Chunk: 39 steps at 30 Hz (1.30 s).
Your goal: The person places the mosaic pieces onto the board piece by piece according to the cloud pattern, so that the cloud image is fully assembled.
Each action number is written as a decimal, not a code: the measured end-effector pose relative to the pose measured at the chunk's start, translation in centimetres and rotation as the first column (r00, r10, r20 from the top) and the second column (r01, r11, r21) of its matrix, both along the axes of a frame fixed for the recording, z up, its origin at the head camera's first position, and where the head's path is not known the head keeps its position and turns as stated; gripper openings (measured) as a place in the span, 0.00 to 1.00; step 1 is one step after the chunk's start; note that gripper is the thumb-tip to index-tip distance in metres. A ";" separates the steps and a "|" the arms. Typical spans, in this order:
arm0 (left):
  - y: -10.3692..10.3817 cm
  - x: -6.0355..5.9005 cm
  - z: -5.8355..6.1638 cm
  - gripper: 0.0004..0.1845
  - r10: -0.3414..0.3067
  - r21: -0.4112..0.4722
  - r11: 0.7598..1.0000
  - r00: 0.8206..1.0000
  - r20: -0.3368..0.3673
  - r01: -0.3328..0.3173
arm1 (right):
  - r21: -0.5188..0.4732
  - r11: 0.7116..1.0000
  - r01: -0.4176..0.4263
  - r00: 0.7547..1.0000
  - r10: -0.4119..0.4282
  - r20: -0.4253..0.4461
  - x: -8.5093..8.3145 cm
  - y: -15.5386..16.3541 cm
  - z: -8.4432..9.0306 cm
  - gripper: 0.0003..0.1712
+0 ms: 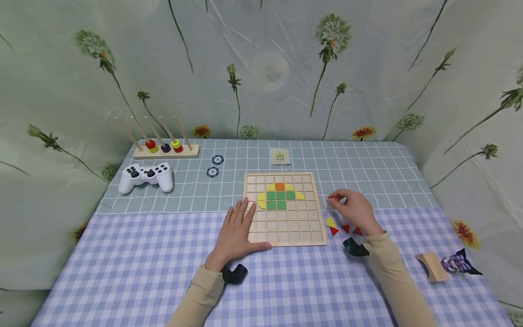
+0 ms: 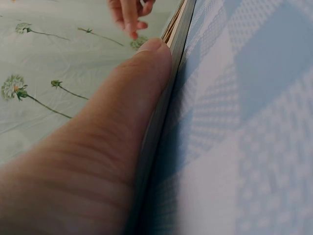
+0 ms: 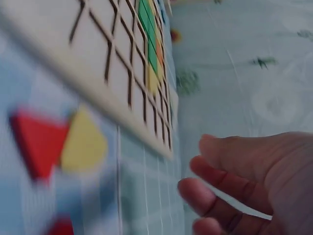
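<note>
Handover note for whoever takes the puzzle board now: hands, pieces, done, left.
Left hand rests flat on the wooden grid board, at its left edge.
Right hand hovers right of the board, fingers loosely curled; nothing visibly held.
Done: orange, green and yellow tiles sit in the upper rows.
Left: the lower rows are bare; loose red and yellow pieces lie on the cloth beside the board.

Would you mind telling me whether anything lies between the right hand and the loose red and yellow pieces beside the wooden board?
Nothing visible does. The right hand hovers just above the loose pieces, right of the wooden board; only bare tablecloth lies between them.
</note>
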<state>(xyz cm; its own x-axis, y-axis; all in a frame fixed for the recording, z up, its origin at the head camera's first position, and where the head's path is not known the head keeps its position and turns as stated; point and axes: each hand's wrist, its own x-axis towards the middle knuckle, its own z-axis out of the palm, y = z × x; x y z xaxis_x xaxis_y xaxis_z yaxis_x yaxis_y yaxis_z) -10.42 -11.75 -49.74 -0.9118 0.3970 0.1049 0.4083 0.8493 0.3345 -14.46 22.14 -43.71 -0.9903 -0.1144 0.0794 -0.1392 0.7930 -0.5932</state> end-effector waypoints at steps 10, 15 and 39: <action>0.0 0.0 -0.1 0.64 0.000 -0.010 1.000 1.000 -0.002 0.000 | 0.138 0.985 0.100 0.987 -0.116 0.114 1.4 3.9 0.3 0.19; 0.0 0.0 -0.1 0.64 -0.001 -0.002 1.000 1.000 -0.005 0.001 | 0.172 0.981 0.086 0.969 -0.123 0.216 2.1 5.0 -0.2 0.24; 0.0 -0.1 -0.2 0.64 -0.003 0.000 1.000 1.000 -0.013 0.003 | 0.024 0.998 0.064 0.995 -0.065 0.078 2.3 3.3 -1.1 0.11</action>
